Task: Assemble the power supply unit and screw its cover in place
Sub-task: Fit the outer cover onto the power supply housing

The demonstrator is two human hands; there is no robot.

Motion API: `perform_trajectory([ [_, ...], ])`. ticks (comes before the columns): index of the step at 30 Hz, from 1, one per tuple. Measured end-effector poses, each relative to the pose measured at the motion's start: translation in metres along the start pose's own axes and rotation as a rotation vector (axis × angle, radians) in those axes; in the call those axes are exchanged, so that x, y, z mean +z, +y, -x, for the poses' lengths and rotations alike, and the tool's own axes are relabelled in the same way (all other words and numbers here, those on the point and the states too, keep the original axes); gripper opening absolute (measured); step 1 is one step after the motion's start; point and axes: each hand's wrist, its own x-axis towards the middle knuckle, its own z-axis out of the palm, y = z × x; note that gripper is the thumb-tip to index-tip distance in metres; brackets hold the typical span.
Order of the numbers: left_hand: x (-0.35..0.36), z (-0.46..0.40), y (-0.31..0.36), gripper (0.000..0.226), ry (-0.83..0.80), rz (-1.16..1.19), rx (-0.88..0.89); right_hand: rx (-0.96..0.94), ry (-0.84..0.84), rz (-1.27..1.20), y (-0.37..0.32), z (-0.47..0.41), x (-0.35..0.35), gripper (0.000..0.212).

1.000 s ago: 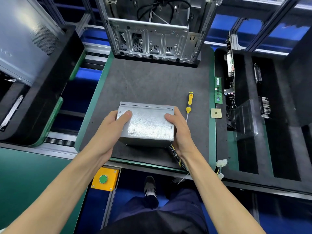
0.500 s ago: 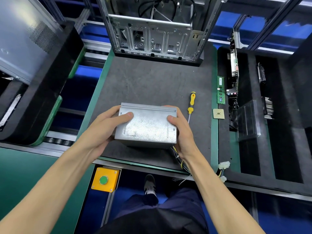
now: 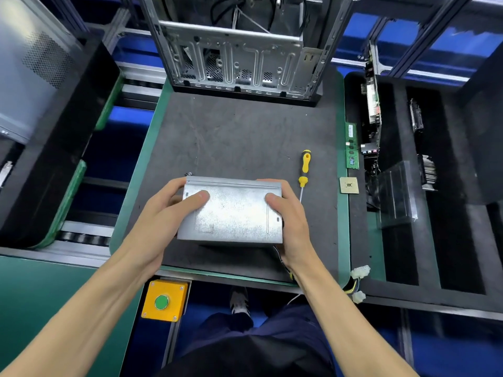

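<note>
My left hand [image 3: 166, 213] grips the left end of the power supply unit [image 3: 231, 210], thumb lying on its top plate; my right hand [image 3: 288, 221] clamps the right end the same way. The unit sits between them at the near part of the table [image 3: 245, 137]. Just beyond my right hand lies a yellow-handled screwdriver [image 3: 304, 167]. Farther right is a small square chip [image 3: 349, 185]. Ahead of both hands stands an open computer case [image 3: 239, 50].

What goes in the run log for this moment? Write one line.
PSU gripped by left hand and right hand | above mat | screwdriver idle | cover screws not started
</note>
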Motion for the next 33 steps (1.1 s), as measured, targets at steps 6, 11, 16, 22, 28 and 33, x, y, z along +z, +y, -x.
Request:
perform_trajectory([
  [6, -0.001, 0.000, -0.002, 0.024, 0.011, -0.011, 0.054, -0.037, 0.029, 0.014, 0.001, 0.000, 0.002, 0.025],
  [11, -0.010, -0.005, 0.003, 0.035, -0.078, -0.090, 0.050, -0.028, 0.017, 0.045, -0.002, 0.000, 0.001, 0.024],
  [16, -0.025, -0.012, -0.001, 0.075, -0.174, -0.353, 0.155, -0.034, -0.134, 0.326, -0.031, -0.008, -0.017, 0.019],
  [22, -0.047, -0.016, -0.013, 0.126, -0.424, -0.622, 0.280, -0.039, -0.373, 1.068, -0.098, -0.023, -0.014, 0.017],
  [28, -0.045, -0.023, -0.013, 0.109, -0.305, -0.650, 0.436, -0.349, -0.641, 1.726, -0.100, -0.008, 0.060, 0.102],
  [33, -0.044, -0.026, -0.011, 0.103, -0.294, -0.664, 0.509, -0.433, -0.602, 1.760, -0.084, -0.013, 0.071, 0.088],
])
